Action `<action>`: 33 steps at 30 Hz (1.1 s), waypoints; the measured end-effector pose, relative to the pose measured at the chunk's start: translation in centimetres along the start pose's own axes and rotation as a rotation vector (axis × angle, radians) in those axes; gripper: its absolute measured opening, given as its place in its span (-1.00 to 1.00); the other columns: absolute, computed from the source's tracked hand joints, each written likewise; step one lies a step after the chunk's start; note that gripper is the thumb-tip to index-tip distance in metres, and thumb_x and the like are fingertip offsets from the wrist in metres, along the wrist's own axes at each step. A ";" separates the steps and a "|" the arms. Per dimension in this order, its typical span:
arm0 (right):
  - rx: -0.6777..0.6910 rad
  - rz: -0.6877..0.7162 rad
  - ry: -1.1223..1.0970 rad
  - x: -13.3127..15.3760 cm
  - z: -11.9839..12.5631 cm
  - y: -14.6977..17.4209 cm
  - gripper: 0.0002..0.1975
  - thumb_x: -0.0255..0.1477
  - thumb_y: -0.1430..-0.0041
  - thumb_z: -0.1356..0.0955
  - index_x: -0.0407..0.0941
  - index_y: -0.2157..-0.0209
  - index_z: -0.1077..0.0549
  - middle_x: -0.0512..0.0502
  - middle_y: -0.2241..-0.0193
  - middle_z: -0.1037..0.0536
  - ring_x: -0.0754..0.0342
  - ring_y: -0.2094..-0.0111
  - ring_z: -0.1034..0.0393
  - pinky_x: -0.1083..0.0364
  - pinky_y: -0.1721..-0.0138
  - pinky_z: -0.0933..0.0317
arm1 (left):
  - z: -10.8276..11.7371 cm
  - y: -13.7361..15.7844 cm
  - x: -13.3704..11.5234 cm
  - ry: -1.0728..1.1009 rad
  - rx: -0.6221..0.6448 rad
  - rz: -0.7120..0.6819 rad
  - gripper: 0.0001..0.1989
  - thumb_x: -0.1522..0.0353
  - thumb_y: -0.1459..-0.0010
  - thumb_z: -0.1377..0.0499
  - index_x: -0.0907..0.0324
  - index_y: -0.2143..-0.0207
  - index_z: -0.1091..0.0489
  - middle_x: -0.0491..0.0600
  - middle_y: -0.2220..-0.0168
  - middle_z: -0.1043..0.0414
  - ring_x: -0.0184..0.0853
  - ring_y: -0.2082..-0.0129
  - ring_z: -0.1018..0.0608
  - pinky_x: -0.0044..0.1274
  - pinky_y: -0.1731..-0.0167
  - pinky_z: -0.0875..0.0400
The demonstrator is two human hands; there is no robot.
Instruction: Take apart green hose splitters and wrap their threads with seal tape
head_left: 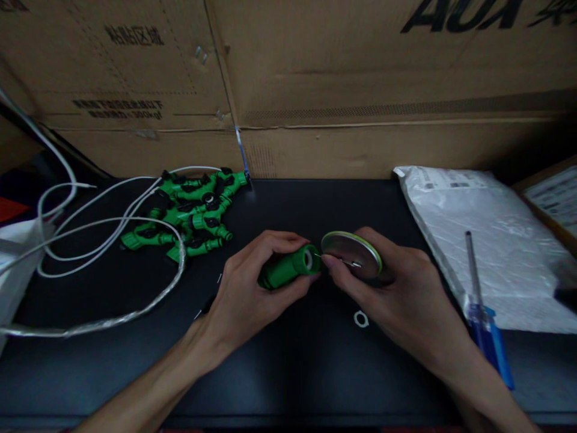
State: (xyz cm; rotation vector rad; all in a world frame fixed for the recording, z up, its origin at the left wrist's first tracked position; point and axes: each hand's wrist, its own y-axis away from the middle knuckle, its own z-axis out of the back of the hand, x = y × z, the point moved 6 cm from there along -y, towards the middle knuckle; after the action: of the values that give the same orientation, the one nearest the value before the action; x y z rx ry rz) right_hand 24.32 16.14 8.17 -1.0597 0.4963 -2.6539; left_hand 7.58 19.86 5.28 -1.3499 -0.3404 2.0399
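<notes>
My left hand (252,288) is closed round a green plastic tube-like part (288,267), whose round open end faces right and shows a pale ring inside. In my right hand (401,288) is a round disc (347,249) with a shiny yellow-green rim, held tilted with its greyish flat face towards me. A small metal bit sticks out near the middle of that face. My right thumb and fingertips are close to the tube's mouth, where a thin light sliver shows. On the dark table below the disc lies a flat white ring-shaped nut (361,319).
Several green hose splitters with black valves (198,210) are heaped at the back left. White cables (121,228) loop across the left side. A padded white parcel (491,240) and blue-handled screwdrivers (484,325) lie on the right. A large cardboard box (315,72) stands behind.
</notes>
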 end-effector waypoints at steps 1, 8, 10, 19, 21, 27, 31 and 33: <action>0.005 -0.005 -0.002 -0.1 0.0 0.0 -0.80 -0.49 -0.29 -0.43 -0.11 0.41 -0.36 0.17 0.59 -0.34 0.31 0.60 -0.24 0.29 0.55 -0.09 | 0.0 0.0 0.0 0.008 0.003 -0.001 -0.70 0.45 -0.12 -0.42 0.16 0.13 -0.43 0.01 0.09 -0.63 -0.31 0.09 -0.68 -0.52 0.06 -0.56; 0.023 -0.032 -0.026 -0.3 -0.1 0.0 -0.82 -0.46 -0.30 -0.42 -0.12 0.40 -0.39 0.16 0.59 -0.36 0.29 0.60 -0.25 0.27 0.54 -0.12 | 0.0 0.0 0.1 0.041 0.010 0.006 -0.70 0.44 -0.09 -0.44 0.16 0.15 -0.45 0.02 0.11 -0.64 -0.30 0.13 -0.69 -0.51 0.10 -0.57; 0.030 -0.041 -0.041 -0.3 -0.1 -0.1 -0.81 -0.45 -0.30 -0.42 -0.12 0.40 -0.39 0.16 0.59 -0.36 0.28 0.60 -0.26 0.27 0.54 -0.12 | 0.0 0.0 0.1 0.043 0.015 0.012 -0.69 0.43 -0.09 -0.44 0.17 0.15 -0.46 0.02 0.11 -0.64 -0.30 0.13 -0.69 -0.52 0.09 -0.57; 0.056 -0.040 -0.053 -0.5 -0.3 0.1 -0.81 -0.45 -0.32 -0.40 -0.12 0.39 -0.39 0.16 0.57 -0.32 0.29 0.58 -0.21 0.28 0.54 -0.09 | -0.1 -0.2 0.1 0.040 0.036 -0.011 -0.70 0.45 -0.09 -0.45 0.18 0.14 -0.48 0.04 0.12 -0.66 -0.30 0.14 -0.70 -0.53 0.10 -0.57; 0.057 -0.039 -0.056 -0.5 -0.2 0.2 -0.81 -0.45 -0.32 -0.40 -0.11 0.40 -0.38 0.16 0.57 -0.31 0.29 0.58 -0.20 0.28 0.53 -0.10 | 0.0 -0.2 0.0 0.031 0.037 -0.023 -0.70 0.46 -0.09 -0.44 0.18 0.14 -0.49 0.04 0.12 -0.66 -0.29 0.14 -0.70 -0.53 0.10 -0.58; 0.101 -0.118 -0.146 -1.1 -0.5 0.2 -0.86 -0.40 -0.33 -0.39 -0.12 0.33 -0.46 0.10 0.52 -0.45 0.22 0.52 -0.33 0.22 0.48 -0.18 | 0.1 -0.1 -0.2 0.031 0.040 -0.026 -0.69 0.45 -0.08 -0.45 0.20 0.13 -0.50 0.04 0.13 -0.66 -0.30 0.16 -0.70 -0.54 0.11 -0.59; 0.126 -0.194 -0.301 -1.4 -0.7 0.0 -0.83 -0.36 -0.32 -0.40 -0.11 0.37 -0.46 0.07 0.53 -0.44 0.18 0.50 -0.36 0.19 0.49 -0.19 | 0.3 -0.1 -0.2 0.064 0.030 -0.021 -0.66 0.46 -0.04 -0.47 0.19 0.13 -0.50 0.02 0.14 -0.66 -0.33 0.16 -0.70 -0.56 0.10 -0.58; 0.143 -0.225 -0.398 -1.6 -0.8 0.0 -0.83 -0.36 -0.30 -0.42 -0.11 0.38 -0.46 0.07 0.52 -0.44 0.18 0.48 -0.37 0.20 0.48 -0.21 | 0.3 -0.2 -0.2 0.092 0.026 -0.016 -0.66 0.47 -0.03 -0.47 0.18 0.14 -0.50 -0.01 0.15 -0.67 -0.36 0.18 -0.70 -0.58 0.12 -0.58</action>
State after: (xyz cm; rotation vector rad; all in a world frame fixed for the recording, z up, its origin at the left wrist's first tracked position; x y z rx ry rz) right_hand 24.91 16.84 6.63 -1.6255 0.1101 -2.5091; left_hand 7.47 19.92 5.66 -1.4160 -0.2817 1.9553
